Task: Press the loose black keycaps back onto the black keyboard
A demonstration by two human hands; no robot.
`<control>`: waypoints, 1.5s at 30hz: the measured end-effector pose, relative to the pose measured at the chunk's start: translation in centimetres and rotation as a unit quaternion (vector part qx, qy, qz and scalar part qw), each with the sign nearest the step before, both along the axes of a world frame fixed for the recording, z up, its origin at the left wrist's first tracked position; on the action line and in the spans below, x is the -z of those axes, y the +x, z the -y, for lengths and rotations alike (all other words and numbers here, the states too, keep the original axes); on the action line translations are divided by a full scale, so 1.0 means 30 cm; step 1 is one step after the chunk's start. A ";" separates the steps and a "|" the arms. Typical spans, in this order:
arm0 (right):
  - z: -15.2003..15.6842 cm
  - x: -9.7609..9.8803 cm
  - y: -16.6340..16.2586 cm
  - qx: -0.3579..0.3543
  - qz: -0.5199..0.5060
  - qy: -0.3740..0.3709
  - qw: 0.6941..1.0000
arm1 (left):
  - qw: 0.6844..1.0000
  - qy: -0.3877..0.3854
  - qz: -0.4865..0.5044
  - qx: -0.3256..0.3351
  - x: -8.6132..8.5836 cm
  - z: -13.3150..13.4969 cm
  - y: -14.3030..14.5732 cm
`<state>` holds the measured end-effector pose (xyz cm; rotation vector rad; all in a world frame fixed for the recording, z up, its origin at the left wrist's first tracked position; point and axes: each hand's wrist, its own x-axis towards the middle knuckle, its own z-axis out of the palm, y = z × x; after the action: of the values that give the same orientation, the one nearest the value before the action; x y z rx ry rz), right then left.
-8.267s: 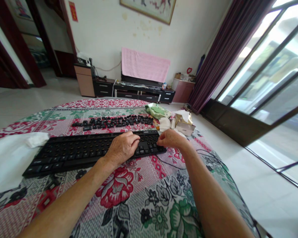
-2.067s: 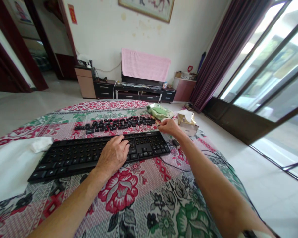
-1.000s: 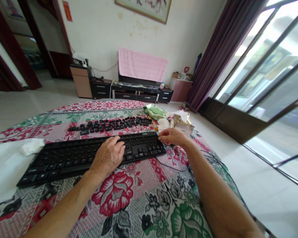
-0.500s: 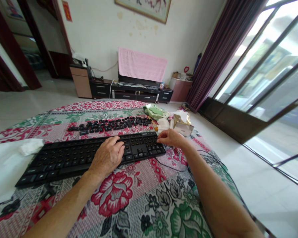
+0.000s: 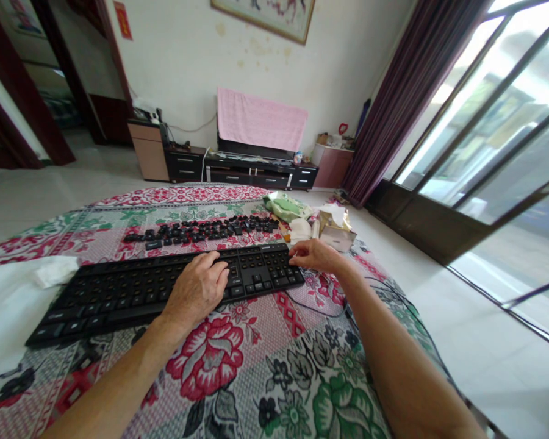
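Note:
A black keyboard (image 5: 141, 296) lies at a slant on the flowered tablecloth, many of its keycaps off, leaving bare key posts. My left hand (image 5: 199, 286) rests on its middle right part, fingers apart and lying over the keys. At the right end, by the number pad, my right hand (image 5: 313, 253) has thumb and fingers drawn together in a pinch; whatever is between the fingertips is too small to make out. Behind the keyboard, loose black keycaps (image 5: 201, 230) are spread in a long heap.
White cloth or paper (image 5: 16, 305) lies at the left. Back right are a green package (image 5: 288, 206), crumpled white tissue (image 5: 301, 230) and an opened box (image 5: 336, 235). A black cable (image 5: 318, 310) runs from the keyboard toward the right edge of the tablecloth (image 5: 297, 366).
The keyboard's left end has shifted very slightly toward the left. Both hands stay in nearly the same places on it.

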<state>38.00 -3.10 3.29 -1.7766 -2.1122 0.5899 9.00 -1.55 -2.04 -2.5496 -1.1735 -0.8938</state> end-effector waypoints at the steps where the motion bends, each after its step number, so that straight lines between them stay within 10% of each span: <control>1: 0.000 0.000 0.001 -0.003 0.000 0.002 1.000 | 1.000 0.000 -0.004 -0.002 0.000 0.001 0.000; 9: -0.001 0.009 0.039 -0.032 -0.051 -0.082 0.995 | 1.000 -0.003 -0.009 -0.009 0.006 0.000 -0.001; 45: 0.006 -0.030 -0.041 -0.092 0.054 -0.006 0.994 | 1.000 -0.008 -0.020 -0.010 0.002 0.001 0.000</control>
<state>36.77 -3.28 4.20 -1.6664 -2.3679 0.5650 9.00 -1.60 -2.09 -2.5505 -1.1977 -0.8286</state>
